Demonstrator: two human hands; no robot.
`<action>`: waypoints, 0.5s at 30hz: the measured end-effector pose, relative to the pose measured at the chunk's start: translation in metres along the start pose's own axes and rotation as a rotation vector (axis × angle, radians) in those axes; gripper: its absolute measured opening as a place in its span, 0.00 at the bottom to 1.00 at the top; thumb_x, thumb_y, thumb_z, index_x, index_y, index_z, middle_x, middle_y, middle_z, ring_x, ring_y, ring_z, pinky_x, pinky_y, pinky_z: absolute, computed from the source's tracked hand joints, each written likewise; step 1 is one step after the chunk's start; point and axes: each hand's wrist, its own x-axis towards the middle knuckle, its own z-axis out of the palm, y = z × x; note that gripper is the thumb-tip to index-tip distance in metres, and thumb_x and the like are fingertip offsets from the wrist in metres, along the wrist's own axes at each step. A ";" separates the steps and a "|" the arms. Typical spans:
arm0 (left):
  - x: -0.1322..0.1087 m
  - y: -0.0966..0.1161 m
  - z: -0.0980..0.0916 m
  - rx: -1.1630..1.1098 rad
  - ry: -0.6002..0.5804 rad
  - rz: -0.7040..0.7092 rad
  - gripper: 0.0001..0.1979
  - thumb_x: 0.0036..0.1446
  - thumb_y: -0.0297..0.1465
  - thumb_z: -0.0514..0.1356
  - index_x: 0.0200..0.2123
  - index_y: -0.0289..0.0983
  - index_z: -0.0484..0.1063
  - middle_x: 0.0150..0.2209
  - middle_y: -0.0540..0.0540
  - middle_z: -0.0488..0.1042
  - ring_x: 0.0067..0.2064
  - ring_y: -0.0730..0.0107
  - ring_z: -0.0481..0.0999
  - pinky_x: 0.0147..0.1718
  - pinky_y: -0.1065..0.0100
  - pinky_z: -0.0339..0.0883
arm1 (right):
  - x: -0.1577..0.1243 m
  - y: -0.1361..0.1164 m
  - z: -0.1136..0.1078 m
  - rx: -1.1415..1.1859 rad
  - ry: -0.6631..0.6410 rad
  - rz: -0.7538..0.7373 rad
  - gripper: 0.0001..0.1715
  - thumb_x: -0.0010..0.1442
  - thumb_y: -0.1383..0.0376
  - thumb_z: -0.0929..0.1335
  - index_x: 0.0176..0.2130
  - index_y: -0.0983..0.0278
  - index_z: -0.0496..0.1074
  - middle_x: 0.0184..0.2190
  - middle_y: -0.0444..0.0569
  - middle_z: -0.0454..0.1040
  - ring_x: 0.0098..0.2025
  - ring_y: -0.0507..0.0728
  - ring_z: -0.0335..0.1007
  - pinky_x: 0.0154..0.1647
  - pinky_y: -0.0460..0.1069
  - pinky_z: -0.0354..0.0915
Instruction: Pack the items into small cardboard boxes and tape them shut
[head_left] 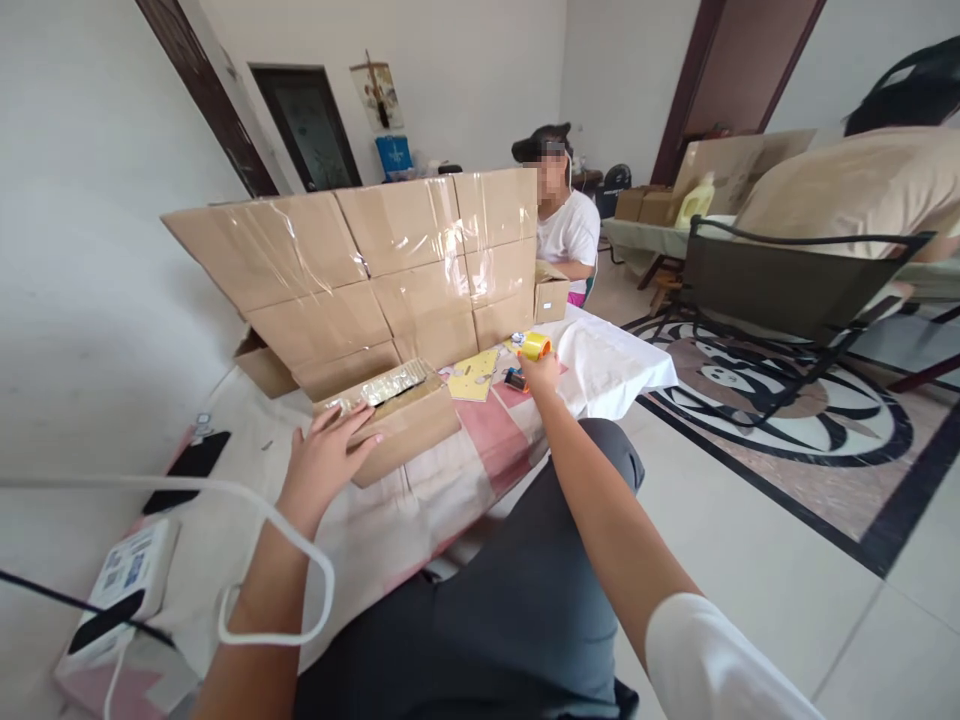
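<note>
My left hand lies flat, fingers stretched out, on the near end of a small cardboard box whose top is covered with shiny tape. My right hand reaches out over the table and grips a yellow tape dispenser at its far end. Behind the box stands a wall of several taped cardboard boxes. A yellow card and a small dark item lie on the cloth between the box and the dispenser.
The table has a white and pink cloth. A black phone, a white device and a white cable lie at the left. Another person sits across. A folding chair stands at the right.
</note>
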 end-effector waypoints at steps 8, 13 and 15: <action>-0.016 0.035 0.002 0.052 0.243 -0.039 0.20 0.66 0.40 0.59 0.59 0.44 0.73 0.60 0.42 0.75 0.65 0.38 0.62 0.63 0.29 0.35 | -0.004 -0.016 -0.001 0.157 -0.010 -0.157 0.13 0.59 0.56 0.67 0.31 0.61 0.63 0.31 0.51 0.72 0.42 0.63 0.71 0.52 0.59 0.65; -0.005 0.073 0.007 -0.118 0.349 0.007 0.17 0.66 0.40 0.58 0.54 0.43 0.76 0.59 0.40 0.75 0.62 0.44 0.66 0.63 0.39 0.49 | -0.043 -0.045 -0.013 0.367 -0.095 -0.381 0.15 0.68 0.53 0.59 0.44 0.61 0.63 0.44 0.51 0.74 0.45 0.58 0.72 0.50 0.53 0.69; 0.001 0.095 0.012 -0.344 0.337 0.063 0.18 0.67 0.42 0.56 0.53 0.43 0.77 0.54 0.41 0.75 0.57 0.53 0.70 0.60 0.51 0.60 | -0.069 -0.054 -0.025 0.461 -0.193 -0.487 0.21 0.69 0.47 0.58 0.47 0.60 0.65 0.44 0.50 0.74 0.46 0.58 0.73 0.51 0.53 0.69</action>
